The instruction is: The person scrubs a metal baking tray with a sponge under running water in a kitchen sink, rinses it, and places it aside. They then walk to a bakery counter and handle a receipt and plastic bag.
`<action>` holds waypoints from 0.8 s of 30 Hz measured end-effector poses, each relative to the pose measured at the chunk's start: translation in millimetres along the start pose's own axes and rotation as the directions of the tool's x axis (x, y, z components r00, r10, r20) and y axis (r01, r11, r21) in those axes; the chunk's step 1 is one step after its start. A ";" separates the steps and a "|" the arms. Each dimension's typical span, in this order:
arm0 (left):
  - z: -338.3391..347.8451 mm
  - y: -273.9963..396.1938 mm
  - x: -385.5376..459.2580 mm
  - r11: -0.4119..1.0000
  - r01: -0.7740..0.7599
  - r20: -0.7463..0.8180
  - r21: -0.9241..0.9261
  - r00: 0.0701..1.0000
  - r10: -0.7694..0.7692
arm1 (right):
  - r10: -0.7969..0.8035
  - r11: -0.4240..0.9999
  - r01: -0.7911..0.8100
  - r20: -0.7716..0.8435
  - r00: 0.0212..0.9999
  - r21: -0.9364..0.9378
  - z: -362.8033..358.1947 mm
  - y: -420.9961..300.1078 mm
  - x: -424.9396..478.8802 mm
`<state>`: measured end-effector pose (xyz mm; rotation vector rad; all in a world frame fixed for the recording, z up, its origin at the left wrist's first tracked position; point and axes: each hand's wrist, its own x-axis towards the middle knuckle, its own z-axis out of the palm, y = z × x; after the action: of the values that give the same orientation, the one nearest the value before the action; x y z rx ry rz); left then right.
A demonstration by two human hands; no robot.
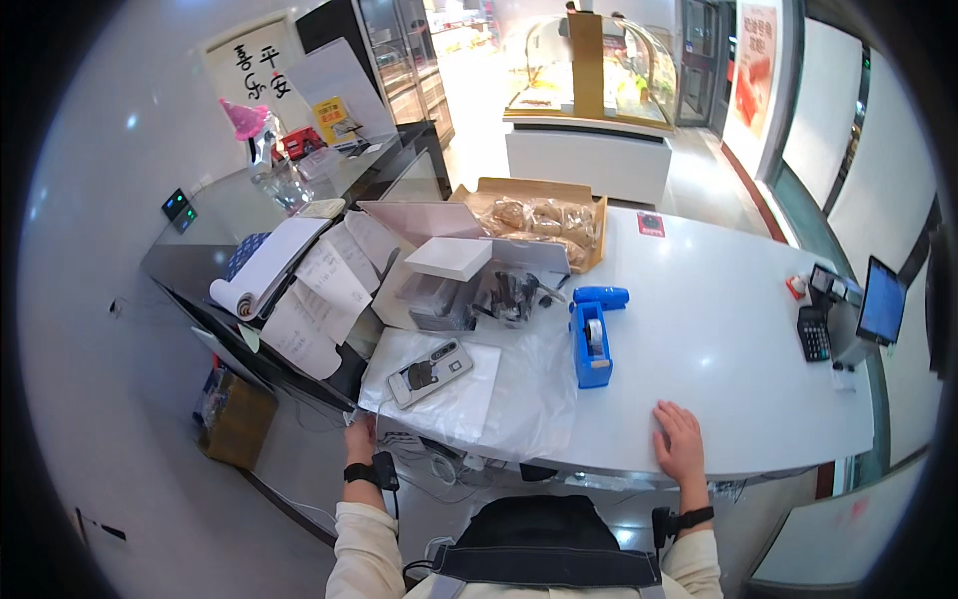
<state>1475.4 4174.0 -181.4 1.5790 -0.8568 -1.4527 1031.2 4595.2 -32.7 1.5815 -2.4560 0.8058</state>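
My right hand (pixel 679 440) rests palm down near the front edge of the white counter (pixel 696 329), holding nothing. At the counter's front left corner is my left hand (pixel 361 440), its fingers partly hidden by the edge. A small pale item (pixel 349 416) shows at those fingertips; whether they grip it is unclear. A smartphone (pixel 430 373) in a printed case lies on white sheets and clear plastic film (pixel 535 397), with a cable running down from it. Between the hands stands a blue tape dispenser (pixel 591 352), and a blue cylindrical object (pixel 601 298) lies behind it.
Behind the phone, a white box (pixel 449 258) sits over clear plastic containers (pixel 438 299). A tray (pixel 479 187) holds wrapped baked goods. Handwritten papers (pixel 307 322) cover the left side. A calculator (pixel 813 333) and a screen (pixel 883 299) stand right. Cables (pixel 441 472) hang below the counter.
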 end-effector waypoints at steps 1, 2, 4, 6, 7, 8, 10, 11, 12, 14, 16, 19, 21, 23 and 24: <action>2.9 -4.3 4.3 0.996 -0.091 0.065 0.027 0.994 0.089 | 0.015 1.000 -0.015 -0.002 1.000 -0.005 -3.9 -0.9 -1.8; -24.7 -10.9 20.2 0.976 -0.212 0.087 0.043 0.974 0.208 | -0.006 0.999 0.006 -0.011 1.000 0.033 1.1 -5.4 5.4; -62.3 -20.9 42.2 0.820 -0.453 0.221 0.351 0.891 0.397 | -0.035 0.997 0.035 -0.010 0.999 0.071 11.2 -8.3 10.9; -39.0 -20.7 36.5 0.984 -0.167 0.115 0.069 0.981 0.158 | -0.018 0.999 0.018 -0.005 1.000 0.046 9.1 -2.8 7.1; -17.3 -14.6 34.2 0.817 0.279 0.116 -0.504 0.960 -0.257 | -0.003 0.999 0.004 -0.010 1.000 0.043 4.4 -1.0 3.7; -2.6 -8.6 29.8 0.824 0.285 0.106 -0.490 0.957 -0.268 | 0.010 0.999 -0.009 -0.014 1.000 0.044 0.1 0.9 2.3; -11.8 -10.8 30.3 0.841 0.269 0.049 -0.469 0.959 -0.279 | 0.017 0.997 -0.015 -0.035 0.999 0.072 -1.4 -1.4 3.9; -16.9 -14.0 32.6 0.856 0.257 0.036 -0.449 0.962 -0.270 | 0.020 0.996 -0.017 -0.042 0.999 0.088 -0.4 -2.1 4.4; -16.3 -15.8 36.3 0.894 0.232 0.054 -0.384 0.972 -0.229 | 0.013 0.997 -0.010 -0.045 0.999 0.075 0.5 0.3 4.0; -21.8 -24.4 41.6 0.989 0.084 0.098 -0.124 0.993 -0.072 | -0.006 0.999 0.008 -0.048 0.999 0.047 3.9 3.8 3.1; -38.7 -32.4 48.5 0.849 -0.263 0.214 0.459 0.960 0.181 | 0.003 0.998 0.001 -0.060 0.998 0.066 7.0 3.5 3.1; -45.2 -35.2 53.6 0.334 -0.455 0.363 0.826 0.881 0.302 | -0.004 0.998 0.009 -0.065 0.998 0.069 6.8 1.4 4.2; -42.8 -34.7 50.6 0.492 -0.416 0.289 0.765 0.904 0.315 | -0.008 0.998 0.013 -0.063 0.998 0.068 6.7 1.4 4.2; -40.9 -30.1 44.5 0.605 -0.405 0.259 0.685 0.912 0.317 | -0.007 0.997 0.011 -0.057 0.998 0.074 8.0 1.2 4.2; -36.2 -27.9 39.3 0.662 -0.402 0.252 0.632 0.915 0.315 | -0.006 0.997 0.010 -0.056 0.998 0.074 7.5 1.7 3.6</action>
<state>1514.5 4155.6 -223.5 1.6815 -1.8220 -0.9859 1029.5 4589.2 -38.4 1.5691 -2.4067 0.9365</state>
